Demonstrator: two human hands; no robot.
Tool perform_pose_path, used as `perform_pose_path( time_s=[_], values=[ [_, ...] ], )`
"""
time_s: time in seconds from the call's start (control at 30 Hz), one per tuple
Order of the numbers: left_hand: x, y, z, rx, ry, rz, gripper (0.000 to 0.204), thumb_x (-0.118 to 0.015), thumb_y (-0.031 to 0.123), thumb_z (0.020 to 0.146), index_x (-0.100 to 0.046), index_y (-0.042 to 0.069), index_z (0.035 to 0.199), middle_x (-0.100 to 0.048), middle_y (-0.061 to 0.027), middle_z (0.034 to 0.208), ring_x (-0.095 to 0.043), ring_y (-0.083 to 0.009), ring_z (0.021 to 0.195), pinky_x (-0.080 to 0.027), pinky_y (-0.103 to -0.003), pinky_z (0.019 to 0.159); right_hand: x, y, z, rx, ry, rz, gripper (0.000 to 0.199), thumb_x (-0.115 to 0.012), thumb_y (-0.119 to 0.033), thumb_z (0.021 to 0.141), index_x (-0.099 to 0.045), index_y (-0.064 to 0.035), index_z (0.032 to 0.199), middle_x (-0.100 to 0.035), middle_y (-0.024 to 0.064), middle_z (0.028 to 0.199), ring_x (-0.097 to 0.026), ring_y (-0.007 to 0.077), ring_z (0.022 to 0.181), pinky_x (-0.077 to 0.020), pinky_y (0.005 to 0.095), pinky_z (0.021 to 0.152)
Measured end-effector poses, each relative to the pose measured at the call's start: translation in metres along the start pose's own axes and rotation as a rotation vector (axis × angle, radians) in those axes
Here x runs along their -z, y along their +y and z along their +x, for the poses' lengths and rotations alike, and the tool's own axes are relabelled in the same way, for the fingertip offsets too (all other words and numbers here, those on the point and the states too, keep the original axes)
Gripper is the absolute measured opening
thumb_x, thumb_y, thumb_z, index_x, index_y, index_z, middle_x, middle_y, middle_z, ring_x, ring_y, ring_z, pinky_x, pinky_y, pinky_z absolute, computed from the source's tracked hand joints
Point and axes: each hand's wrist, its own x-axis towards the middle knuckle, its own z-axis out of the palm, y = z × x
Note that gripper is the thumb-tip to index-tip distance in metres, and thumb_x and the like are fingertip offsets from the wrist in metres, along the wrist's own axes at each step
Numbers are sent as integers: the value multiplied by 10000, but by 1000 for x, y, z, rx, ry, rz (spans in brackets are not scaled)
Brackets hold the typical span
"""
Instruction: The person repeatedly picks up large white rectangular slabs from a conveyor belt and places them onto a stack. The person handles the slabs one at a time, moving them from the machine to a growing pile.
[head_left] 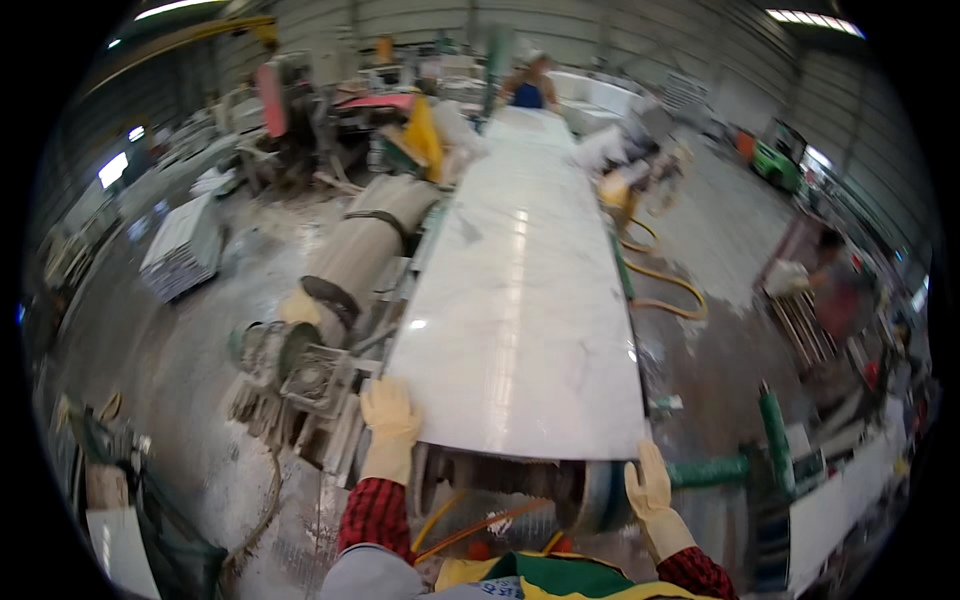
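A long, glossy white stone slab stretches away from me, lying on a machine bed. My left hand, in a cream rubber glove, rests with outstretched fingers against the slab's near left corner. At the near right corner is my right hand, gloved the same way, its fingers straight and pointing up beside the edge. Whether the right fingertips press on the stone I cannot tell. Under the slab's near end shows a dark roller with a wheel at its right side.
A motor unit with a thick grey cylinder runs along the left. A yellow hose loops on the right floor. One person stands at the slab's far end, another at right. A green forklift and stacked slabs stand farther off.
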Motion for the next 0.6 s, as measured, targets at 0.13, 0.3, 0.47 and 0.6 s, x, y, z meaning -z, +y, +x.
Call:
perform_pose_path(
  time_s=[0.13,0.3,0.47,0.6],
  values=[
    [-23,-4,2,118,101,39,565,-654,461,852,-596,175,1336,-527,-102,1401,-446,-285,1318,-332,-568,1084,-25,11,34,130,-83,-102,559,-638,-237,915,-545,61,1379,-544,298,1411,-484,471,1335,-333,512,1177],
    [-7,5,0,175,90,-34,562,-639,453,868,-571,182,1355,-501,-93,1437,-442,-291,1316,-302,-580,1105,-49,8,80,156,-287,-212,622,-619,-239,906,-479,40,1444,-472,285,1491,-423,450,1397,-306,531,1192],
    [-4,8,2,204,9,5,584,-612,468,910,-507,206,1421,-436,-104,1519,-418,-325,1341,-265,-576,1138,-69,20,111,256,-250,-114,587,-604,-233,918,-491,14,1438,-464,305,1486,-409,487,1389,-291,536,1200],
    [2,14,10,233,-25,-60,572,-612,436,921,-489,202,1428,-428,-108,1527,-427,-336,1339,-279,-556,1142,-84,36,134,339,-215,-136,578,-611,-231,919,-500,20,1428,-466,312,1481,-420,487,1384,-280,541,1202]
  ],
)
